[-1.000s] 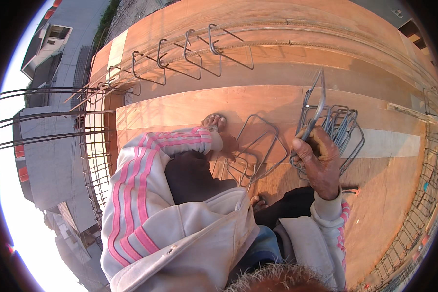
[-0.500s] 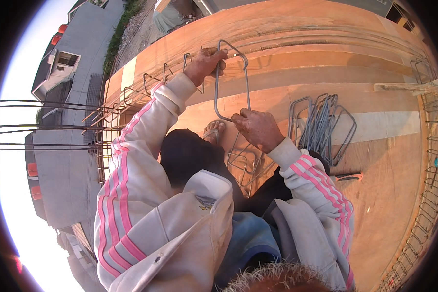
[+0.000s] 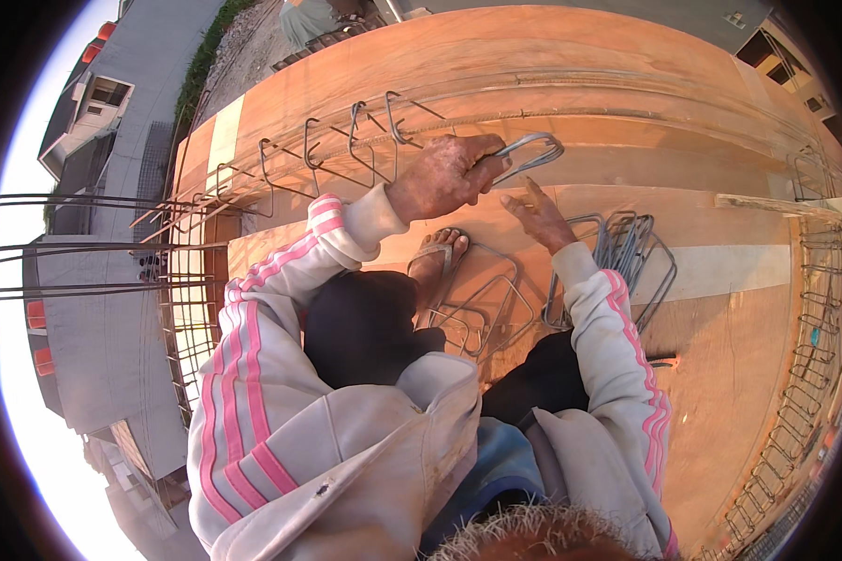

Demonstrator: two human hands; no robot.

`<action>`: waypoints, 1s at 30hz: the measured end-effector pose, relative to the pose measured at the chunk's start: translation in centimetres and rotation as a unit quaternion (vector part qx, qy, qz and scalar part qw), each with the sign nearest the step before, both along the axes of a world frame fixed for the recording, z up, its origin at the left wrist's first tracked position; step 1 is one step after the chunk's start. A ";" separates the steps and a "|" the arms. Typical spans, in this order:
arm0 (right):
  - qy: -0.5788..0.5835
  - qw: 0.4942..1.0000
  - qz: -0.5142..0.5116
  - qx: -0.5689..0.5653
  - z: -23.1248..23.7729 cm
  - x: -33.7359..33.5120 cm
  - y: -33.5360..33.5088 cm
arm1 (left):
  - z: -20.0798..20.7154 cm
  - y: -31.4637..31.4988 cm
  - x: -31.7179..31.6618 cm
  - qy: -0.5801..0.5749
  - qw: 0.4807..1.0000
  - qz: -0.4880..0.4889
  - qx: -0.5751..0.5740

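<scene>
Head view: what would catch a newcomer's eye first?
Probably the pale jacket with pink stripes, filling the lower middle. Near the upper centre, the left hand grips a bent steel loop, with the right hand open just below it. A heap of grey loops lies on the plywood to the right of the hands.

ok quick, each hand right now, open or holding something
Left hand: closed, holding a bent metal loop.
Right hand: open, fingers spread near the loop, holding nothing visible.
</scene>
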State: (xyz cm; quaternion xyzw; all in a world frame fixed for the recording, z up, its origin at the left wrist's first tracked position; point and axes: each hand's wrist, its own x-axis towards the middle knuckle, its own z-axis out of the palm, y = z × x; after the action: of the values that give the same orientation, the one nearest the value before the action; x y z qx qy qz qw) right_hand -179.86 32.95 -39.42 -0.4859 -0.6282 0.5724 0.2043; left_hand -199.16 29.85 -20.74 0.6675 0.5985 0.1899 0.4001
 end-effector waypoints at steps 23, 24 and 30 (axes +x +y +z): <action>0.065 0.979 -0.172 -0.091 5.3 2.5 -0.1 | -15.1 1.5 3.4 -0.192 0.981 0.003 -0.009; 0.021 0.990 -0.115 -0.073 6.1 3.4 0.4 | -15.0 1.6 2.9 -0.162 0.986 0.016 0.035; -0.181 0.950 -0.093 0.237 6.5 10.2 3.2 | -14.2 3.2 -2.9 -0.215 0.975 -0.041 0.046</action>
State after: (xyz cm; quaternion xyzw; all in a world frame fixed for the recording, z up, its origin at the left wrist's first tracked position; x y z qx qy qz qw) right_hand -169.69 36.17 -32.97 -0.5754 -0.7240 0.2880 0.2485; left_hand -202.06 33.06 -34.94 0.6530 0.4609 0.3399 0.4956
